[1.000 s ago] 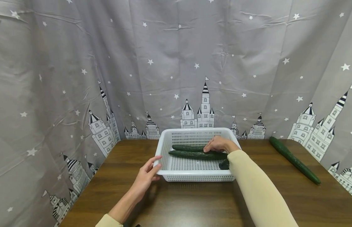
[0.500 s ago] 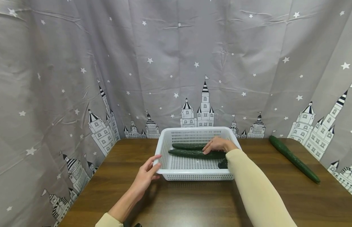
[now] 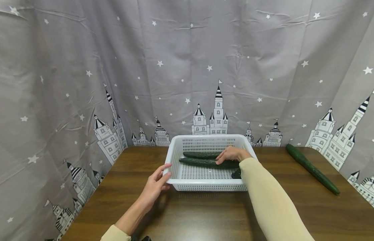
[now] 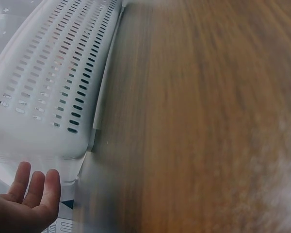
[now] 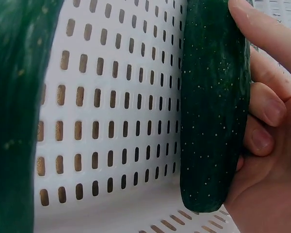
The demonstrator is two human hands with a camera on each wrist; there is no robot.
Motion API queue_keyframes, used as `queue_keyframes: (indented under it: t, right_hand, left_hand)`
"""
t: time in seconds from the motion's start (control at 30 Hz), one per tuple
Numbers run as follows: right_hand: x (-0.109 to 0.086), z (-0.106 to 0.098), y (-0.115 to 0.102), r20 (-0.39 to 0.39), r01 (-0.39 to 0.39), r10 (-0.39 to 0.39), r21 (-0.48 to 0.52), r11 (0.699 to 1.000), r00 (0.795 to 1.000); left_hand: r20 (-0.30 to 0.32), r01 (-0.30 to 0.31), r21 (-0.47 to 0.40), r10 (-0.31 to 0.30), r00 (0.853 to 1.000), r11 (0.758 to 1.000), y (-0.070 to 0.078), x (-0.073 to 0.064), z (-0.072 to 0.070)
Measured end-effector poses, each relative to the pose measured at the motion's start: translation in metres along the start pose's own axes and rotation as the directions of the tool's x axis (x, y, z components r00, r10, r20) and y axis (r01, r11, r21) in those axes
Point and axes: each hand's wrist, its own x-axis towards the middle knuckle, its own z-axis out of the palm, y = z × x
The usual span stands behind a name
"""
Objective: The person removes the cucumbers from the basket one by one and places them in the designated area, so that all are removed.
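R hand (image 5: 276,136) grips cuke (image 5: 215,107) in wht slotted basket (image 5: 104,112), 2nd cuke (image 5: 14,116) apart

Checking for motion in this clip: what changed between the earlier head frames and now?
Almost nothing: the right hand looks slightly lower in the basket, and the head view itself shifted a little. No visible grasp or release. Unchanged: left hand at the basket's left end, front cucumber and rear cucumber inside, loose cucumber on the table.

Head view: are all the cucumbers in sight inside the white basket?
No, one cucumber lies on the table, to the right of the white basket.
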Motion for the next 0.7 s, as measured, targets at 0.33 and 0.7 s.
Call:
queue_keyframes:
  t: [0.33,0.7]
  right_hand:
    - [-0.0026,-0.0012,-0.0037,0.003,0.005,-0.005,-0.039,0.999,1.000]
    - [-0.0003,0.0013,-0.0005,0.004,-0.011,0.011,-0.026,1.000,1.000]
  left_hand:
    - [-0.009,-0.010,-0.016,0.010,1.000,1.000,-0.0003,0.0018,-0.0007]
    - [-0.007,-0.006,-0.015,0.006,1.000,1.000,-0.0005,0.0012,0.0007]
